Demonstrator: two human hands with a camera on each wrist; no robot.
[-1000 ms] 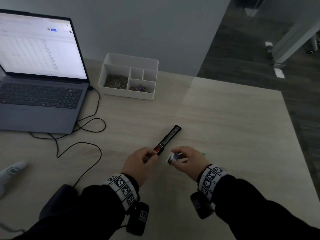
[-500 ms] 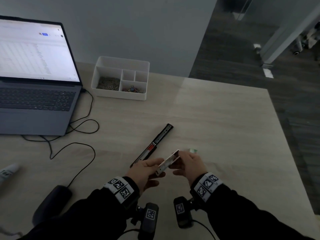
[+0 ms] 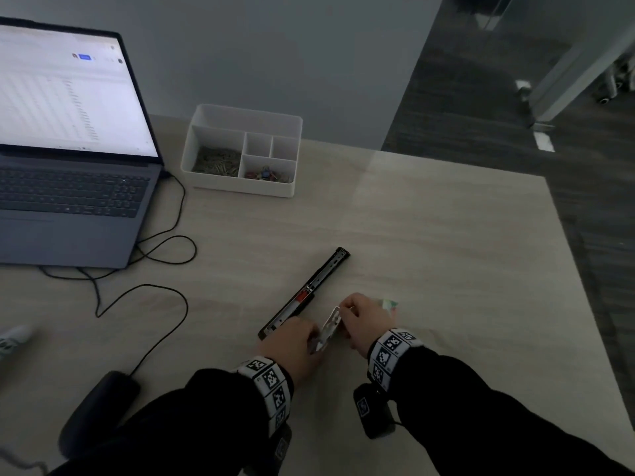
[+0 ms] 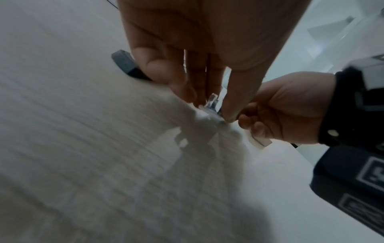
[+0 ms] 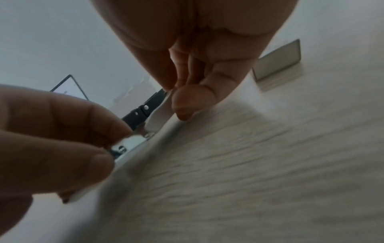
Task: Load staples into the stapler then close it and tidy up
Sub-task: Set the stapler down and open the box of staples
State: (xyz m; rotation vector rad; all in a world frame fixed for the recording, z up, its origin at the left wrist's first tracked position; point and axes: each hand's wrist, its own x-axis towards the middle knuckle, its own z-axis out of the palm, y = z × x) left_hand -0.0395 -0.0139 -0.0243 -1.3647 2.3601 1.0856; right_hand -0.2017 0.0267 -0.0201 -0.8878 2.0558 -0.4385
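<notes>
Hands (image 3: pixel 292 341) (image 3: pixel 364 321) pinching flat white staple box (image 3: pixel 330 329), black stapler (image 3: pixel 305 293) beside

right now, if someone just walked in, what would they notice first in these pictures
Both hands meet at the near middle of the desk: the left hand and right hand pinch a small white staple box between them. Just beyond lies the stapler, opened out flat in a long black strip. At far left the lit laptop glows, with a white organizer beside it.
</notes>
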